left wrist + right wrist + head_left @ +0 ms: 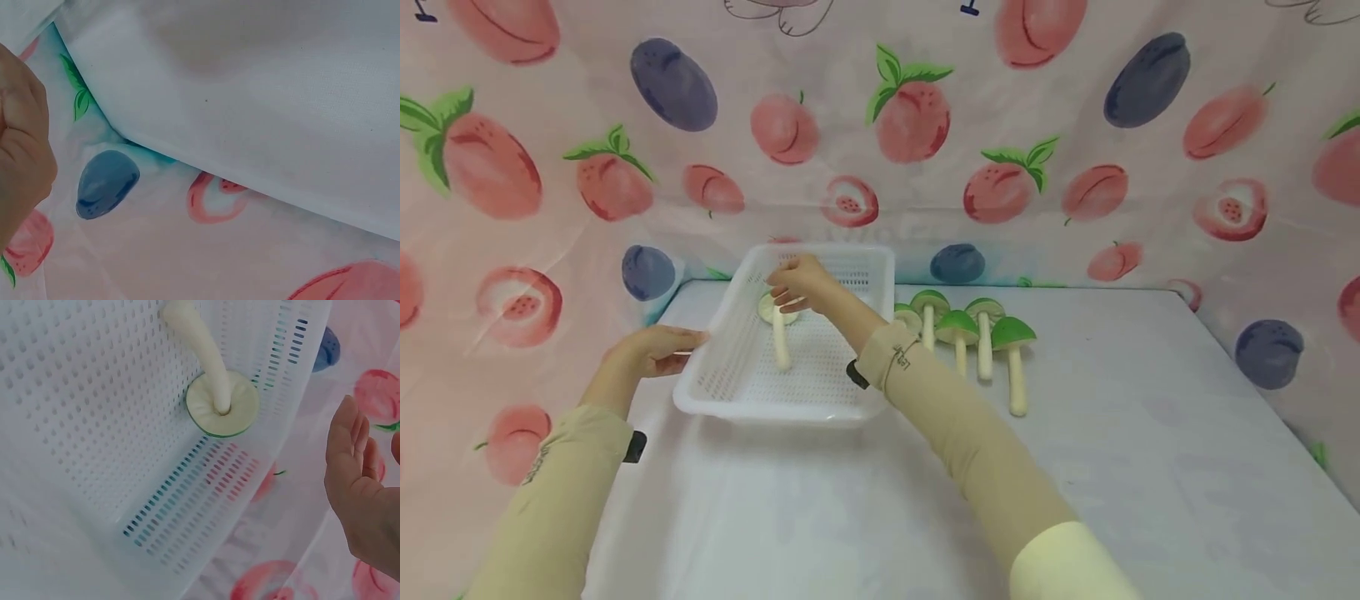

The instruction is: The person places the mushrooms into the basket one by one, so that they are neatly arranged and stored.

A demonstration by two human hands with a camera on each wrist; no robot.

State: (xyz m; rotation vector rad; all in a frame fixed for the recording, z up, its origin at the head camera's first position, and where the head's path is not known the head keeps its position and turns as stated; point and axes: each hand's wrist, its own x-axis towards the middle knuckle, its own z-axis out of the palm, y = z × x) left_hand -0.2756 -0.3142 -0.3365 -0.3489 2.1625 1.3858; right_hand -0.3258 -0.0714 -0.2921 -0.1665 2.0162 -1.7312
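Note:
A white perforated plastic basket [741,410] stands toward the back left of the table. My left hand [661,348] is at its left side, thumb and fingers gripping the rim; in the left wrist view only part of this hand [24,125] shows at the edge. Inside the basket lies one toy mushroom [781,343] with a pale stem, the pale underside of its green-edged cap [244,415] showing. My right hand [805,282] is over the basket, just above that cap, its fingers loosely bent and holding nothing. The right wrist view shows this hand [359,481] apart from the mushroom.
Several green-capped mushrooms [957,327] lie in a cluster on the table right of the basket, partly behind my right forearm. The white table [1120,467] meets a fruit-print cloth [925,192] along its back and sides.

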